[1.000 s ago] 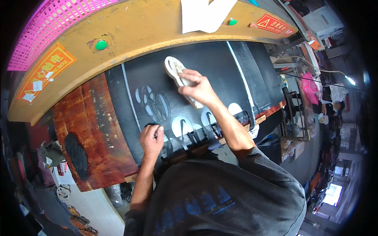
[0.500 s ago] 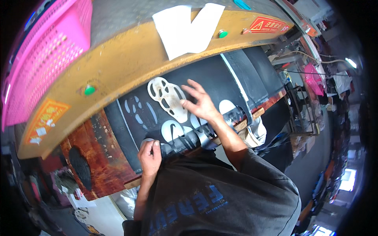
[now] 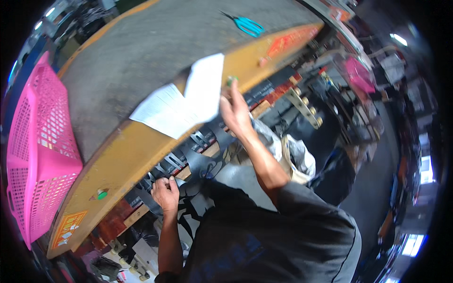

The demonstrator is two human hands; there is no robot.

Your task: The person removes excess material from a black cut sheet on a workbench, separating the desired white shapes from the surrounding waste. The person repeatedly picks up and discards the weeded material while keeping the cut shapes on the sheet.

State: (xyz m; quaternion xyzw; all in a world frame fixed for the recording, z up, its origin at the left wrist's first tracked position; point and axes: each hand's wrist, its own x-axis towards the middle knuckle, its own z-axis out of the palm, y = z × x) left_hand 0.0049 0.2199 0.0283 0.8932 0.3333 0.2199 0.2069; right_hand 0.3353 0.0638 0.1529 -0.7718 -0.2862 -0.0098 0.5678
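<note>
My right hand (image 3: 234, 111) is raised at the front face of the yellow machine beam (image 3: 137, 146), a finger stretched up to a green push button (image 3: 231, 80). It holds nothing that I can see, though motion smears it a little. Lower and to the left, my left hand (image 3: 165, 193) is closed at the edge of a black sheet with cut-out shapes (image 3: 191, 162), its thumb on top. The sheet hangs over the near table edge. The beam hides most of the work surface behind it, and the cream cutting die is not visible.
White papers (image 3: 204, 89) lie over the beam. A second green button (image 3: 101, 194) sits on its left part. Teal-handled snips (image 3: 248, 27) rest on the grey top, and a pink basket (image 3: 45, 151) stands at the left. White bags (image 3: 299, 158) are right of the table.
The yellow beam now covers the cutting die and appears nearer to me. My right hand has gone from above the die up to the green button. The left hand remains near the table edge.
</note>
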